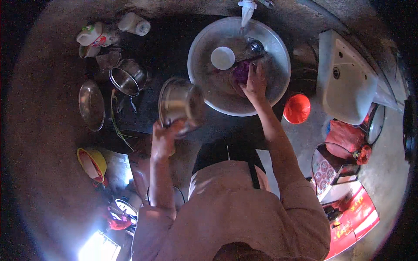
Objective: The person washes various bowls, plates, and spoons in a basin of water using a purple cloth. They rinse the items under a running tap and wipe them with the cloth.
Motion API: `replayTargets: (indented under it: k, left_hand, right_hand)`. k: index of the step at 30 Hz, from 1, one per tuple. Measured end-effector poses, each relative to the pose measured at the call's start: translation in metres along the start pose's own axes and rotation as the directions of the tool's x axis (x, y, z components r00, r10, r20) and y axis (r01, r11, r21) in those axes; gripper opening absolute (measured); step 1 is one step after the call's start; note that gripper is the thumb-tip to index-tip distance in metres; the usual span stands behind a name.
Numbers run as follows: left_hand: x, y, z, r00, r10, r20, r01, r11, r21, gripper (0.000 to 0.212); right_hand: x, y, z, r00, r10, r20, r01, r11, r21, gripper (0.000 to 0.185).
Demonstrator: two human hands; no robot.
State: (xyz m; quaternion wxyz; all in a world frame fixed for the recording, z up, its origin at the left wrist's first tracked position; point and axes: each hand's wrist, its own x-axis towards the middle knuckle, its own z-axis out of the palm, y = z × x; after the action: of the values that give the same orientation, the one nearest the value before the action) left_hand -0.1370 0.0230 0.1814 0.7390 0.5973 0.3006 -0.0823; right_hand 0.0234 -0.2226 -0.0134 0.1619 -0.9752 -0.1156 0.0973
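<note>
My left hand (166, 135) grips a stainless steel pot (179, 101) by its lower side. The pot is tilted and slightly blurred, left of a large round basin (199, 94). My right hand (256, 81) is inside the basin, its thumb and fingers around the edge of a purple cloth or scrubber (241, 73). A white bowl (222, 58) sits in the basin to the left of that hand. Between them lies a dark, thin utensil (249, 59), possibly a knife. A shiny metal object (255, 46) lies farther back. Over the basin's far rim hangs a white tap or nozzle (247, 13).
Left on the dark counter (163, 45) are a second steel pot (127, 78), a metal bowl (91, 106), green stalks (116, 124), a white jug (89, 34) and a jar (134, 24). A red bowl (297, 108) and white washbasin (349, 78) are on the right.
</note>
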Motion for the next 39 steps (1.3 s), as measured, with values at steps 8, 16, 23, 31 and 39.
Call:
replayTargets:
  k: [8, 16, 23, 31, 39]
  left_hand:
    - [-0.015, -0.197, -0.070, 0.896, 0.445, -0.002, -0.258, 0.523, 0.812, 0.030]
    - [0.021, -0.119, 0.007, 0.823, 0.567, 0.043, -0.282, 0.342, 0.896, 0.071]
    - [0.179, -0.045, 0.137, 0.906, 0.387, 0.168, -0.407, 0.907, 0.107, 0.045]
    - [0.258, -0.062, 0.169, 0.902, 0.319, 0.291, -0.182, 0.892, -0.414, 0.037]
    - [0.281, -0.052, 0.137, 0.978, -0.104, 0.178, 0.157, 0.936, -0.315, 0.031]
  right_hand:
    - [0.007, 0.006, 0.021, 1.000, 0.013, 0.017, -0.014, 0.997, 0.078, 0.060]
    - [0.035, 0.046, 0.006, 0.990, 0.105, 0.093, -0.134, 0.903, 0.408, 0.039]
    - [0.058, -0.021, -0.043, 0.853, -0.290, -0.435, 0.396, 0.901, 0.176, 0.043]
    - [0.131, -0.019, 0.026, 0.897, 0.133, -0.422, 0.086, 0.883, 0.462, 0.032]
    - [0.084, -0.017, -0.005, 0.884, -0.457, -0.099, 0.466, 0.845, 0.263, 0.021]
